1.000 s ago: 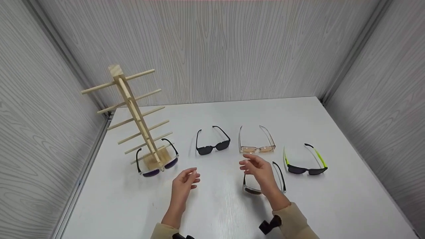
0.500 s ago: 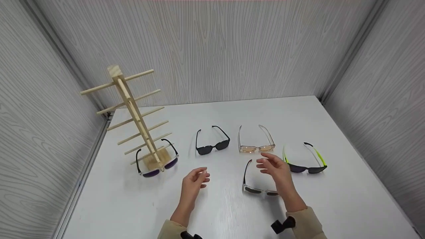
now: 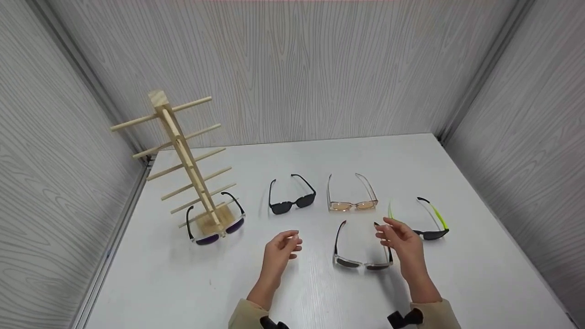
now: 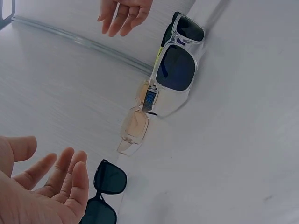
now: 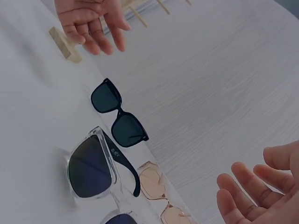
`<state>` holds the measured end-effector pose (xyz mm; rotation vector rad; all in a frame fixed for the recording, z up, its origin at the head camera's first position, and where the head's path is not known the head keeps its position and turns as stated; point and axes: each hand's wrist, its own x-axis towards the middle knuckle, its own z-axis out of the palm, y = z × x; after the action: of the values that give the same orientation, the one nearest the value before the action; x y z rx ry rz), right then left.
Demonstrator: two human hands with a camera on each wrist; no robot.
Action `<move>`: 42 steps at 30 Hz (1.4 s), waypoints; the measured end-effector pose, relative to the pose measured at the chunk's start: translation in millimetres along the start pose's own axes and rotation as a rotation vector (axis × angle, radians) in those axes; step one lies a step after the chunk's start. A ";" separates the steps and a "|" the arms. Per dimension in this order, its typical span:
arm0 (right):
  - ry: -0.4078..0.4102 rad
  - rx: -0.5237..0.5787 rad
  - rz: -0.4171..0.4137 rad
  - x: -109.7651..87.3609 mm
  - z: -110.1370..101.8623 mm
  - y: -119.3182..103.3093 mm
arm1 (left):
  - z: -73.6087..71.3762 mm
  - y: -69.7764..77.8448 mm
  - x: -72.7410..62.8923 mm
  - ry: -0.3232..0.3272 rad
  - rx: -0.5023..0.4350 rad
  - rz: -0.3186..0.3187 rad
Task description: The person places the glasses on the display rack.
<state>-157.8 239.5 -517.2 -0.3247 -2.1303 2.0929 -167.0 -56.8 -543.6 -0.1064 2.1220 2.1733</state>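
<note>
Left hand [image 3: 279, 252] and right hand [image 3: 406, 246] both hover over the tabletop [image 3: 173, 288], fingers kinda loose, holding nothing, the right one near some clear-framed shades [image 3: 351, 263].

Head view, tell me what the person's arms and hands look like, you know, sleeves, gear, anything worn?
A plain beige fabric left sleeve and matching beige right sleeve end near the wrists. A small, blocky black left device and similar black right device sit along their inner edges. The left grip and right grip are human hands, no gloves showing.
</note>
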 end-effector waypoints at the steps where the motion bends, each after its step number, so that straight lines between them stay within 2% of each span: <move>1: 0.007 -0.016 0.003 -0.4 -2.8 1.0 | 2.1 -0.3 0.1 -0.005 -0.001 -0.002; 10: 0.067 0.024 0.000 -4.6 -29.6 9.3 | 19.7 -8.7 1.3 -0.053 -0.044 -0.050; 15: 0.082 -0.003 0.059 -8.2 -38.0 19.7 | 28.0 -19.2 6.0 -0.062 -0.042 -0.071; 20: 0.104 -0.062 0.117 -14.7 -41.5 35.4 | 35.3 -28.4 4.9 -0.082 -0.037 -0.084; 23: 0.113 -0.088 0.125 -16.8 -44.5 45.6 | 41.3 -32.2 4.6 -0.097 -0.033 -0.084; 27: 0.117 -0.094 0.181 -18.6 -49.0 58.3 | 50.6 -37.4 3.3 -0.118 0.004 -0.072; 32: 0.121 -0.110 0.220 -25.0 -47.2 61.0 | 60.1 -44.9 0.9 -0.135 0.034 -0.075; 36: 0.127 -0.154 0.277 -26.9 -40.9 56.5 | 65.4 -48.5 -0.4 -0.139 0.009 -0.095; 42: 0.079 -0.165 0.346 -26.5 -35.9 57.5 | 70.7 -50.8 -2.2 -0.149 -0.035 -0.130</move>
<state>-120.0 268.4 -572.3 -0.8359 -2.3424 2.0262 -157.1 15.0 -592.0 -0.0802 1.9417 2.0760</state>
